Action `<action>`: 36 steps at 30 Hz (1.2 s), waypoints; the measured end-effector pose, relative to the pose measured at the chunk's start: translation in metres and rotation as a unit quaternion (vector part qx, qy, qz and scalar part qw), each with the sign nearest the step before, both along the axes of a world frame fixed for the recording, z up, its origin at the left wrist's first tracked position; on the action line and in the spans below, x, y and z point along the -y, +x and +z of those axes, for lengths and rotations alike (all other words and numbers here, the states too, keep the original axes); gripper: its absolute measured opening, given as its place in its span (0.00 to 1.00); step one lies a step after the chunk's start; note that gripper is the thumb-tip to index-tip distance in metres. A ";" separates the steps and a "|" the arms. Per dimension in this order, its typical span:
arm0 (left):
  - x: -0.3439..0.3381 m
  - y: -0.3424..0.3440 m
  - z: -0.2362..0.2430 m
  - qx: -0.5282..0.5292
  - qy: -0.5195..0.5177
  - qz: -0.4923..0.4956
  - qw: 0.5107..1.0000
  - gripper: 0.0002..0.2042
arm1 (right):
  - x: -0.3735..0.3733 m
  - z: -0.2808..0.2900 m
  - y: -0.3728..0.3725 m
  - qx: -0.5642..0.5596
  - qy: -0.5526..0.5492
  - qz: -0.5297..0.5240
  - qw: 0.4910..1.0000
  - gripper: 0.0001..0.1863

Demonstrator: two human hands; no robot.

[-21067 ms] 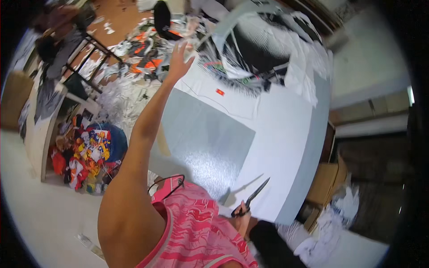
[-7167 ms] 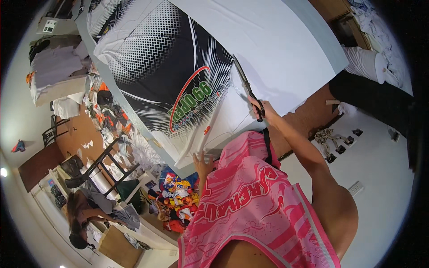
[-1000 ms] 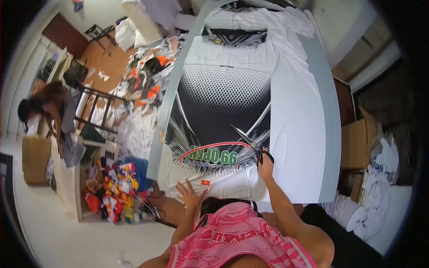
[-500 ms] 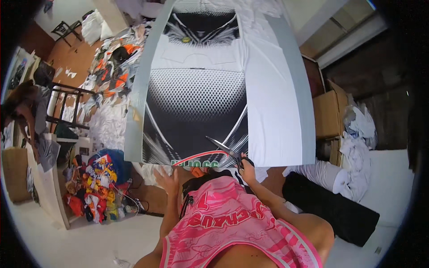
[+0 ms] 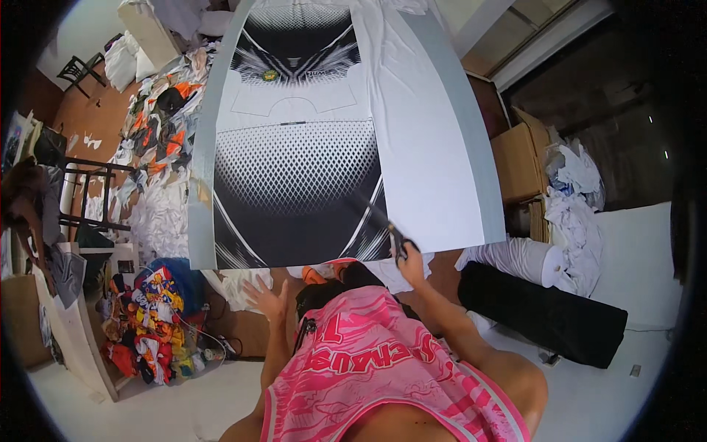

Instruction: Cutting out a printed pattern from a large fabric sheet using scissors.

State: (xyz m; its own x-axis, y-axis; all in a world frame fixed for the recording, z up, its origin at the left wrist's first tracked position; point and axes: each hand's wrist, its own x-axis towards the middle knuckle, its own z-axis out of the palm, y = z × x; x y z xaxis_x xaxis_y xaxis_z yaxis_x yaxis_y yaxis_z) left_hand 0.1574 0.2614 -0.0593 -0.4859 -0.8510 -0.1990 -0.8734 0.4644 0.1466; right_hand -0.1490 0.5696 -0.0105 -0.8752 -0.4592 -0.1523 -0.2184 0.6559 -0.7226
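Note:
A wide black-and-white printed fabric panel [image 5: 294, 225] lies along the table, its near end at the front edge. Beside it on the right stretches plain white fabric [image 5: 431, 177]. My right hand [image 5: 411, 269] grips a pair of black-handled scissors [image 5: 401, 243] by the handles at the panel's near right corner. The blades point away and to the left over the dark print; whether they touch it I cannot tell. My left hand [image 5: 268, 299] is off the fabric, just short of the table's front edge, fingers spread and holding nothing.
The grey-topped table [image 5: 202, 228] runs away from me. Fabric scraps [image 5: 158, 136] cover the floor on its left, near a heap of colourful cloth [image 5: 155, 317]. At right are a black roll [image 5: 541, 313], a white roll [image 5: 515, 261] and a cardboard box [image 5: 519, 158]. Another person [image 5: 29, 199] is at far left.
The printed panel has slid toward me, so its lettered, red-curved strip has left the tabletop. My left hand has come off the edge and spread its fingers. The scissors have shifted right.

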 end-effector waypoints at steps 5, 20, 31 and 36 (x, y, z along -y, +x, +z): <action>0.013 -0.047 0.005 -0.122 -0.026 -0.021 0.992 0.45 | -0.002 -0.040 -0.056 -0.029 0.014 -0.007 0.999 0.11; -0.034 0.032 0.020 0.015 0.037 0.003 0.999 0.41 | -0.082 -0.003 0.056 0.132 0.153 -0.080 0.976 0.14; -0.040 -0.082 -0.037 0.021 0.000 -0.064 0.998 0.47 | -0.063 -0.092 -0.040 0.009 0.072 -0.104 0.992 0.15; -0.064 -0.054 -0.024 0.066 0.037 -0.034 0.997 0.50 | -0.103 -0.085 -0.021 -0.029 0.141 -0.072 0.987 0.18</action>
